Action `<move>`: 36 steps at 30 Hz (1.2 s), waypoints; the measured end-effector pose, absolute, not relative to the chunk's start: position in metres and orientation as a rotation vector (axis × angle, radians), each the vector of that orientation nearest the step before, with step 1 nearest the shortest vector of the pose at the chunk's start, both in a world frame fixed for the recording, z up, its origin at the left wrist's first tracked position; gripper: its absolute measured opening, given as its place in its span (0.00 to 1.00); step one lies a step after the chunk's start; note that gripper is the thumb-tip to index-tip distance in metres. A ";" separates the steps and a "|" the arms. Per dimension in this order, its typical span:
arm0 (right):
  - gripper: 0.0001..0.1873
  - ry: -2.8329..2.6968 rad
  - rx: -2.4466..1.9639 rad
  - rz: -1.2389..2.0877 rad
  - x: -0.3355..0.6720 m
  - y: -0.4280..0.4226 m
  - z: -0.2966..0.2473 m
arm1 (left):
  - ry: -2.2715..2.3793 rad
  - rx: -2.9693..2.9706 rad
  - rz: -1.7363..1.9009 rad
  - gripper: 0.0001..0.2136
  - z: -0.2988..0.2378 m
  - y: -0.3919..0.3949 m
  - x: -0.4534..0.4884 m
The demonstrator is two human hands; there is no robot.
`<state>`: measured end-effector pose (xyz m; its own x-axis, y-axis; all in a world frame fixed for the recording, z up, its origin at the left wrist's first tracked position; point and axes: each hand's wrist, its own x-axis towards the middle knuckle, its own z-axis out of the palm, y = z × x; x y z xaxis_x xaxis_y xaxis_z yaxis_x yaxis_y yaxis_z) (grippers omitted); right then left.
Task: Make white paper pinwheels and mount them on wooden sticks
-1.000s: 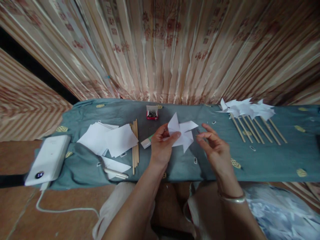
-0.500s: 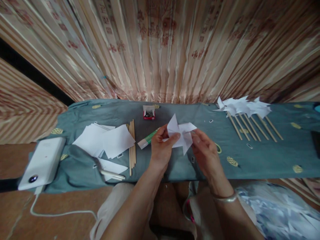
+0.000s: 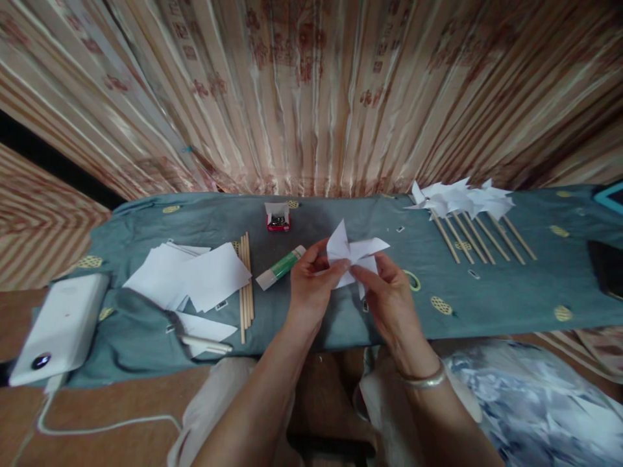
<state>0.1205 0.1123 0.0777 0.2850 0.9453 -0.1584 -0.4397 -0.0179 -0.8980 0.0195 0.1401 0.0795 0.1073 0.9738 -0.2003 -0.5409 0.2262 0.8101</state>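
A white paper pinwheel [image 3: 367, 248] is held up above the cloth-covered table, its pointed blades spread outward. My left hand [image 3: 314, 279] grips it from the left, with the thumb pressed near its centre. From the right, my right hand [image 3: 389, 288] pinches it, the thumb or a finger also laid close to the centre. The fingers behind the paper are partly hidden. Just left of my left hand lies a green and white glue stick [image 3: 281, 267]. A small open red box [image 3: 278, 219] of shiny metal pins stands farther back.
White paper sheets [image 3: 170, 275] and wooden sticks [image 3: 246, 285] lie at left, near a white power bank [image 3: 63, 324] with a cable. Several finished pinwheels on sticks [image 3: 467, 201] rest at back right. A yellow-green ring handle [image 3: 411, 280] shows beside my right hand. A curtain [image 3: 311, 117] hangs behind.
My right hand has shifted from the pinwheel's right blade inward, and its digits now press near the centre. The view has turned slightly right, uncovering more of the glue stick.
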 end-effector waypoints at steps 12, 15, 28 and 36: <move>0.16 -0.624 -1.069 1.206 0.122 0.112 0.075 | 0.865 0.660 1.232 0.19 0.078 0.141 0.021; 0.17 -0.673 -1.073 1.199 0.123 0.112 0.075 | 0.861 0.668 1.235 0.18 0.078 0.142 0.020; 0.09 -1.626 -1.714 0.552 0.196 0.120 0.044 | 0.877 0.699 1.457 0.14 0.082 0.162 -0.014; 0.10 -2.157 -1.590 0.457 0.182 0.136 0.042 | 0.890 0.750 1.412 0.13 0.079 0.160 -0.011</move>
<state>0.1822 0.1357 0.0418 -0.2581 0.9562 0.1383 0.8182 0.2924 -0.4950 -0.0112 0.1604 0.0795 -0.0448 0.9963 -0.0729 -0.4955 0.0412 0.8676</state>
